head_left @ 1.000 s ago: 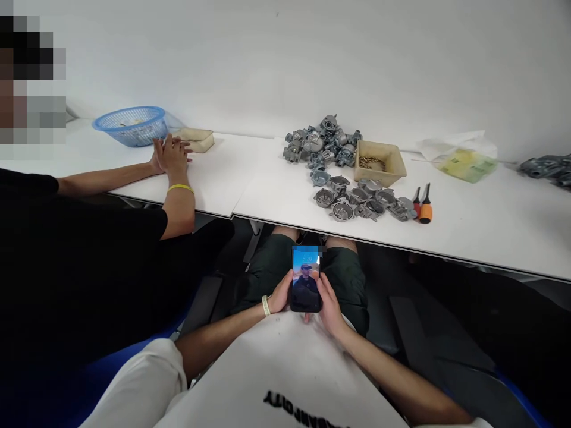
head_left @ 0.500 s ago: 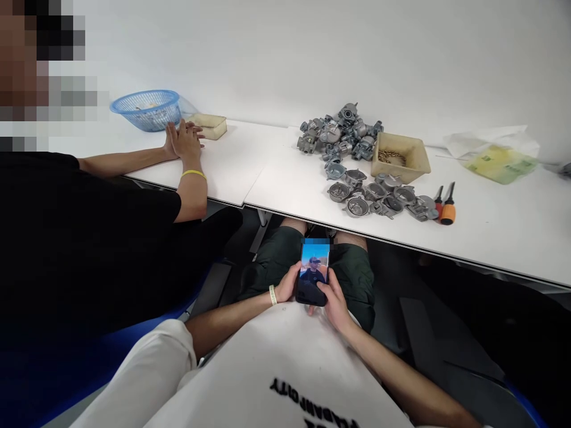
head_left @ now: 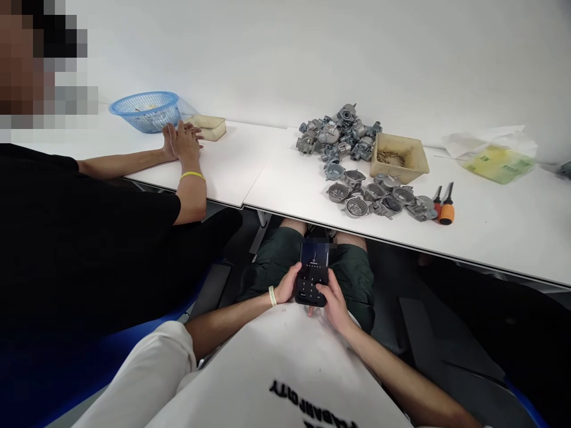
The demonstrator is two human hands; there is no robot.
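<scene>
A black smartphone [head_left: 312, 273] is held upright over my lap, its dark screen showing a number keypad. My left hand [head_left: 288, 285] grips its left edge, with the thumb along the side and the other fingers hidden behind. Around the right edge closes my right hand [head_left: 333, 297], its thumb over the lower part of the screen. Beyond the phone, on the white table [head_left: 285, 184], lie several grey metal carburetors [head_left: 341, 134] in a heap, and several open carburetor bowls [head_left: 357, 206] sit nearer the front edge.
A cream plastic bin [head_left: 401, 172] holds small brass-coloured parts. Two screwdrivers, one orange-handled [head_left: 446, 213], lie right of the bowls. A yellow-green plastic bag [head_left: 499, 163] is farther right. At left, a co-worker's hands [head_left: 182, 141] rest by a blue basket [head_left: 149, 116] and a cream box [head_left: 213, 127].
The phone's screen has switched from a picture of a person to a dark number keypad. Both hands keep their hold on the phone, and the things on the table are unmoved.
</scene>
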